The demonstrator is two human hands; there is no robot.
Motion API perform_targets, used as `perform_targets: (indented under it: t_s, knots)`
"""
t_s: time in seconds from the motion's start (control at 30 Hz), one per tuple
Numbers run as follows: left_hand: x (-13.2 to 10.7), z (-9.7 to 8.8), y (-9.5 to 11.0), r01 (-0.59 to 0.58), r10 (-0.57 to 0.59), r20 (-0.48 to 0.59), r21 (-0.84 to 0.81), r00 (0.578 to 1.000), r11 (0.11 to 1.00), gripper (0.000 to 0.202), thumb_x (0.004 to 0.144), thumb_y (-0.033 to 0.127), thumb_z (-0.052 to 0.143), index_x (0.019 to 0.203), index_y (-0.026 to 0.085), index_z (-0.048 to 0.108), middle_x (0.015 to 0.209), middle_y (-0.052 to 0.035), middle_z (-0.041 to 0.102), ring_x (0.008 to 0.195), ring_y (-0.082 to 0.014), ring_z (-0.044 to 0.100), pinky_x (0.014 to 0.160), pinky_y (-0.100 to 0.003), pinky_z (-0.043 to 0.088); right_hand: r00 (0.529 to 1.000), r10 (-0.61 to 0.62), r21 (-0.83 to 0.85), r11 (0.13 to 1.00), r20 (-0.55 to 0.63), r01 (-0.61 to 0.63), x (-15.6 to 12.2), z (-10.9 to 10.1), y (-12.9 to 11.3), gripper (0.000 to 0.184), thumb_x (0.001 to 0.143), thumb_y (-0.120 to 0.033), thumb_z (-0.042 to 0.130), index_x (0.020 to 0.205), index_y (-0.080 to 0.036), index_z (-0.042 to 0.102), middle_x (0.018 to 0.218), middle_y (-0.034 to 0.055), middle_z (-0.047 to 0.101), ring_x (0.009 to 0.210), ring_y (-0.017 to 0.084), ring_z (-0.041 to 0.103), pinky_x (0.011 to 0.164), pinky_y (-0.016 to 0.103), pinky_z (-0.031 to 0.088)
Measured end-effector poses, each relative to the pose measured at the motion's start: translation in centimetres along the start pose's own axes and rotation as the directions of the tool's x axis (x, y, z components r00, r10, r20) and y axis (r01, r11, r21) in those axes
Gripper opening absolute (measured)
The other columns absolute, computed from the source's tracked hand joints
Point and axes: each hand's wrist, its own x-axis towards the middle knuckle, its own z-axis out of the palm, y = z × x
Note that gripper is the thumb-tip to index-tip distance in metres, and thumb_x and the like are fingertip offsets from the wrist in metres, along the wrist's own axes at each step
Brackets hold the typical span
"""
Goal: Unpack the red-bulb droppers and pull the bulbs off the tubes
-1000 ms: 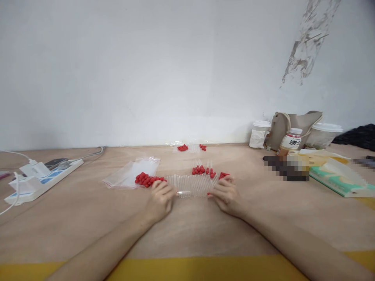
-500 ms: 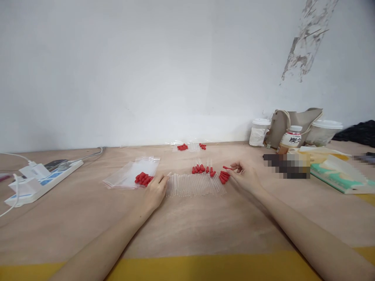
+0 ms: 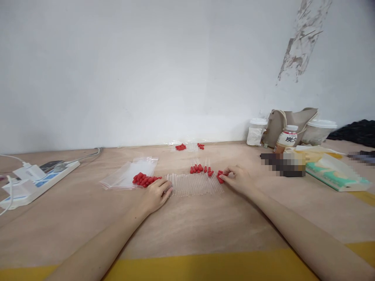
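Observation:
A row of clear plastic tubes (image 3: pixel 195 184) lies flat on the wooden table between my hands. My left hand (image 3: pixel 156 194) rests at the row's left end, fingers curled and touching the tubes; I cannot tell whether it grips one. Just behind it sits a heap of red rubber caps (image 3: pixel 143 179). My right hand (image 3: pixel 238 178) is at the row's right end, fingers pinched on a small pile of red caps (image 3: pixel 220 176). More capped tubes (image 3: pixel 200 168) lie behind the row.
Clear zip bags (image 3: pixel 130 173) lie left of the caps. A white power strip (image 3: pixel 38 179) with chargers is at far left. A bottle (image 3: pixel 285 137), lidded cups, a beige bag and a green tissue pack (image 3: pixel 334 175) crowd the right. Another bag with red caps (image 3: pixel 187 146) lies by the wall.
My right hand, which reached out past the tube row with a red cap, has come back to the cap pile at the row's right end. My left hand shifted slightly along the left end.

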Motion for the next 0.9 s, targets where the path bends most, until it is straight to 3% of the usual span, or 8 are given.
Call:
perform_targets:
  t_s: [0.17,0.33,0.43,0.57,0.7,0.9]
  knots:
    - [0.0,0.0,-0.1,-0.002,0.003,0.047,-0.040,0.999,0.999,0.019,0.084,0.026,0.042,0.090,0.018,0.058,0.089,-0.0063,0.061,0.082,-0.0170,0.057,0.071,-0.030,0.047,0.999,-0.034,0.031,0.999,0.002,0.034,0.4,0.1,-0.6,0.017,0.075,-0.033,0.052,0.069,-0.021,0.062,0.072,0.0005,0.062,0.070,0.014,0.051,0.068,0.025,0.037]
    - [0.0,-0.3,0.0,-0.022,0.022,-0.009,-0.049,1.000,0.999,0.019,0.084,0.026,0.044,0.093,0.018,0.058,0.091,-0.0070,0.059,0.084,-0.0176,0.055,0.074,-0.031,0.046,0.955,-0.241,-0.081,0.963,0.170,0.258,2.3,0.3,-2.1,0.018,0.078,-0.024,0.051,0.087,-0.023,0.066,0.075,0.0030,0.059,0.076,0.015,0.050,0.075,0.028,0.034]
    - [0.1,-0.8,0.2,-0.042,0.041,-0.027,-0.013,0.999,0.999,0.019,0.083,0.025,0.045,0.096,0.017,0.058,0.093,-0.0077,0.058,0.087,-0.0184,0.053,0.077,-0.033,0.045,0.932,-0.260,-0.114,0.949,0.252,0.295,3.5,0.6,-2.6,0.017,0.076,-0.026,0.055,0.089,-0.025,0.066,0.081,0.0045,0.058,0.083,0.018,0.048,0.079,0.032,0.031]
    - [0.2,-1.4,0.4,-0.045,0.048,-0.043,0.070,0.998,0.997,0.020,0.082,0.025,0.047,0.096,0.019,0.059,0.099,-0.0084,0.056,0.091,-0.0200,0.051,0.079,-0.035,0.043,0.914,-0.232,-0.049,0.964,0.333,0.263,4.6,1.2,-2.8,0.009,0.073,-0.025,0.059,0.076,-0.024,0.068,0.078,0.0038,0.058,0.084,0.018,0.048,0.079,0.031,0.031]
    - [0.2,-1.5,0.3,-0.049,0.057,-0.070,0.102,0.996,0.994,0.019,0.081,0.026,0.048,0.094,0.020,0.061,0.101,-0.0083,0.056,0.092,-0.0205,0.051,0.080,-0.035,0.043,0.934,-0.189,-0.022,0.979,0.305,0.205,5.3,1.2,-2.8,0.007,0.072,-0.023,0.059,0.071,-0.021,0.066,0.080,0.0035,0.060,0.085,0.017,0.049,0.078,0.029,0.032]
    - [0.4,-1.6,0.5,-0.050,0.060,-0.088,0.113,0.994,0.992,0.019,0.081,0.025,0.049,0.093,0.020,0.062,0.100,-0.0084,0.057,0.092,-0.0206,0.051,0.078,-0.035,0.043,0.982,0.094,-0.007,0.996,0.166,-0.094,5.6,-0.3,-0.9,0.018,0.078,-0.031,0.050,0.078,-0.016,0.061,0.079,0.0042,0.063,0.071,0.013,0.055,0.061,0.022,0.038]
